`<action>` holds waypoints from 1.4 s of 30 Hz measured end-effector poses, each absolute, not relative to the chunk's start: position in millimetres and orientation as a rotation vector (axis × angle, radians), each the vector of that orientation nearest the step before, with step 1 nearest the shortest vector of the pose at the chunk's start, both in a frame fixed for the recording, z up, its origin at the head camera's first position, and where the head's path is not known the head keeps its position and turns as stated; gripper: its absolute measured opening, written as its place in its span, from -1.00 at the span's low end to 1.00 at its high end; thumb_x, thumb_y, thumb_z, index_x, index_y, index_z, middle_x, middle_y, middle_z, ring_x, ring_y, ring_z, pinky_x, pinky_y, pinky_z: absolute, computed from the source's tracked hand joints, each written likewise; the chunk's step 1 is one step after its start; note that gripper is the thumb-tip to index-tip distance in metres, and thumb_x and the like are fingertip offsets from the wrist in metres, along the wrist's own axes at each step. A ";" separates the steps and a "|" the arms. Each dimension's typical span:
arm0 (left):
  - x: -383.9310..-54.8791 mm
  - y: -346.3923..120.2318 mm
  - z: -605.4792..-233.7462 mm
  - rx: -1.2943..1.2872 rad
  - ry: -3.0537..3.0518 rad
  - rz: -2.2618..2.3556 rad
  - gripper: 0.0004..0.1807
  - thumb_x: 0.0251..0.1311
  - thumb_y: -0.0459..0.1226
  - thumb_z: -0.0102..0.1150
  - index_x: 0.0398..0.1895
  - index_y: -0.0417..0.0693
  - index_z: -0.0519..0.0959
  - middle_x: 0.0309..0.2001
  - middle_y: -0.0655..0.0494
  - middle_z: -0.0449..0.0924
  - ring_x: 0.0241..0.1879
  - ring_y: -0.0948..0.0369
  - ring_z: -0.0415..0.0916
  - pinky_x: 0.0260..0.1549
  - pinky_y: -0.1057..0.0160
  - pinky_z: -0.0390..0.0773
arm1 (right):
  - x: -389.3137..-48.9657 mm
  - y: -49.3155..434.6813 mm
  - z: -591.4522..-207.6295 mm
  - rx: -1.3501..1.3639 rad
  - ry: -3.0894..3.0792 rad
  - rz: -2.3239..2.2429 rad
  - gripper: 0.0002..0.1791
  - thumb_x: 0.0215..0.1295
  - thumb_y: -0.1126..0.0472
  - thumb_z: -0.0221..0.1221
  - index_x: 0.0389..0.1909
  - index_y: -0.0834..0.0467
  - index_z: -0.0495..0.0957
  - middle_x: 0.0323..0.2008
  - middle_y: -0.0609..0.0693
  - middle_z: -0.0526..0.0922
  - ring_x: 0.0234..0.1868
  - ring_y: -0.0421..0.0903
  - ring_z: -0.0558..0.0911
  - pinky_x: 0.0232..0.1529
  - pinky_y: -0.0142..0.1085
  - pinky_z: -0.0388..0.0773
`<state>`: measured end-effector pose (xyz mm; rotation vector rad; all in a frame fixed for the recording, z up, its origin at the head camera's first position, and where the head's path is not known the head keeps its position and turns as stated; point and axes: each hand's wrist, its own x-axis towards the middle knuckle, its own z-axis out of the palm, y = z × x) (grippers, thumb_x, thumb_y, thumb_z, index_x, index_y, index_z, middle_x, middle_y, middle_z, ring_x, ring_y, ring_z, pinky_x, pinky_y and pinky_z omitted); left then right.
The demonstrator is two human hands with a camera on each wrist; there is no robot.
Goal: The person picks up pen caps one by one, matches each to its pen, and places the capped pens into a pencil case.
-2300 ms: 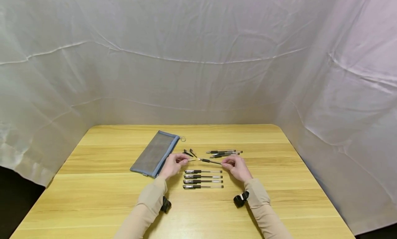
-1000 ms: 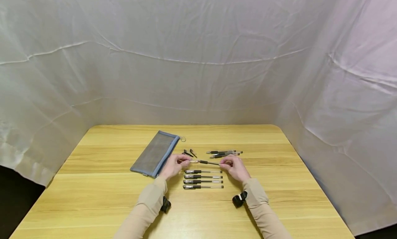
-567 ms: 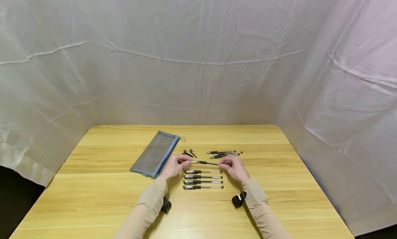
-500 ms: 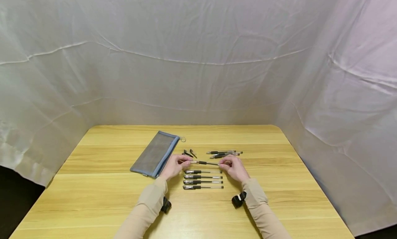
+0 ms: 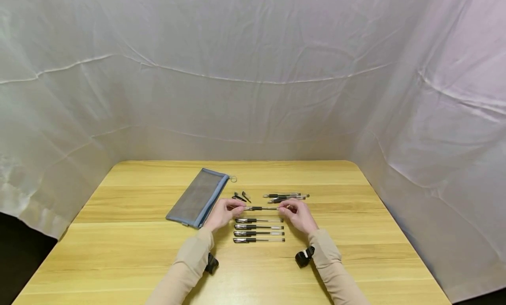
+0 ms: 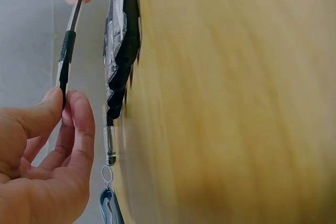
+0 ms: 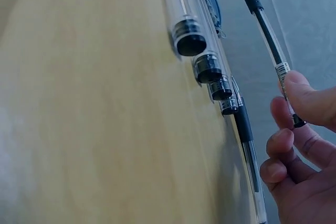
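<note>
A gel pen (image 5: 258, 208) with a black grip and clear barrel is held level between both hands, above the table. My left hand (image 5: 222, 213) pinches its capped front end between thumb and fingers, which partly cover the cap. At the other end, my right hand (image 5: 299, 213) pinches the barrel near the black end plug, beside a small barcode label (image 7: 282, 70). Just below lie several capped gel pens (image 5: 258, 227) in a neat row, caps to the left. Two loose black pen caps (image 5: 239, 197) lie beyond the left fingers.
A grey mesh pouch (image 5: 195, 197) with blue edging and a zip ring (image 5: 233, 179) lies at the left. Several uncapped pens (image 5: 286, 196) are grouped beyond the right hand. Pale curtains (image 5: 253, 98) surround the wooden table (image 5: 130, 252).
The right hand has moved slightly left, bringing the pen's tip into the cap held by the left hand. The pen now lies more level. The left hand has barely moved.
</note>
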<state>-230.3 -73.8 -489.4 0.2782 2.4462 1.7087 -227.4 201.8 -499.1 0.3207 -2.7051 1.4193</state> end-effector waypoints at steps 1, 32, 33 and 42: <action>-230.4 -74.1 -489.6 0.279 2.434 1.727 -0.80 0.32 -0.39 0.23 -0.06 -0.28 0.71 -0.12 -0.20 0.73 -0.22 0.09 0.68 -0.21 0.24 0.68 | -227.6 202.0 -499.6 0.326 -2.695 1.422 -0.87 0.29 0.32 0.29 -0.18 0.17 0.73 -0.15 0.10 0.73 -0.20 -0.17 0.59 -0.12 -0.40 0.51; -226.3 -78.2 -488.0 0.281 2.358 1.869 -0.83 0.29 -0.45 0.23 -0.12 -0.41 0.68 -0.26 -0.37 0.70 -0.43 0.28 0.59 -0.31 0.27 0.70 | -228.8 193.9 -497.3 0.440 -2.574 1.550 -0.92 0.33 0.36 0.25 -0.24 0.28 0.70 -0.24 0.21 0.73 -0.33 -0.31 0.55 -0.24 -0.46 0.50; -226.2 -78.2 -488.0 0.283 2.360 1.870 -0.83 0.29 -0.45 0.23 -0.13 -0.40 0.68 -0.27 -0.37 0.70 -0.42 0.27 0.59 -0.31 0.27 0.70 | -231.6 195.1 -502.3 0.439 -2.566 1.558 -0.92 0.33 0.35 0.25 -0.25 0.27 0.70 -0.24 0.20 0.74 -0.33 -0.32 0.54 -0.24 -0.46 0.50; -225.8 -77.5 -488.5 0.273 2.383 1.868 -0.84 0.28 -0.43 0.25 -0.14 -0.37 0.69 -0.28 -0.37 0.69 -0.42 0.20 0.60 -0.32 0.21 0.69 | -232.0 195.0 -501.3 0.440 -2.562 1.572 -0.92 0.33 0.39 0.24 -0.25 0.29 0.69 -0.25 0.23 0.73 -0.34 -0.32 0.55 -0.24 -0.47 0.51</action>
